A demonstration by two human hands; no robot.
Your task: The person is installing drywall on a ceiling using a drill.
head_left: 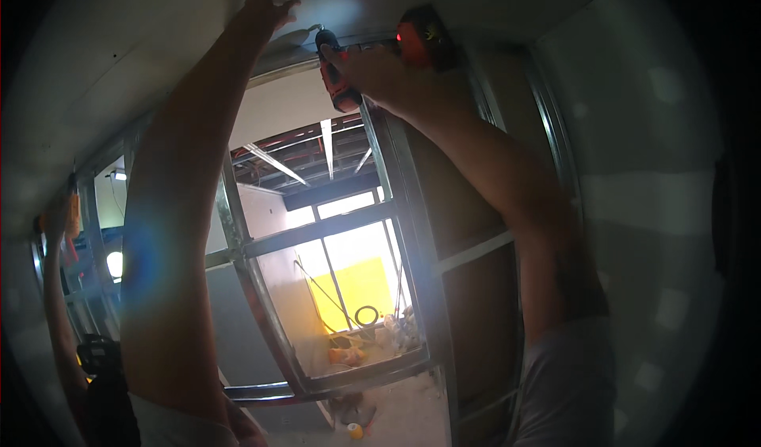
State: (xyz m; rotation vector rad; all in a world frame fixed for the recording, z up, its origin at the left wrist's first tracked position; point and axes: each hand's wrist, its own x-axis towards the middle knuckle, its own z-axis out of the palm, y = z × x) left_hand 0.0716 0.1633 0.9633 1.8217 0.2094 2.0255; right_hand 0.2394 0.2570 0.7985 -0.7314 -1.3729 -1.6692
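Observation:
My right hand (369, 70) is wrapped round a red and black cordless drill (339, 90). Its black chuck end points up at the ceiling board (174, 19), and the bit end comes close to the board; whether it touches I cannot tell. On the right of the hand sticks out the drill's red and black battery end (424, 39). Raised high on the left, my left hand (265, 3) lies against the same board, thumb stretched out, the other fingers partly lost in shadow. No thing shows in that hand.
Metal wall studs (408, 209) frame an opening ahead, with a bright window and yellow sheet (357, 284) beyond. Another person (63, 320) stands at the left, an arm raised with an orange tool (74, 215). A plasterboard wall (650, 209) rises on the right.

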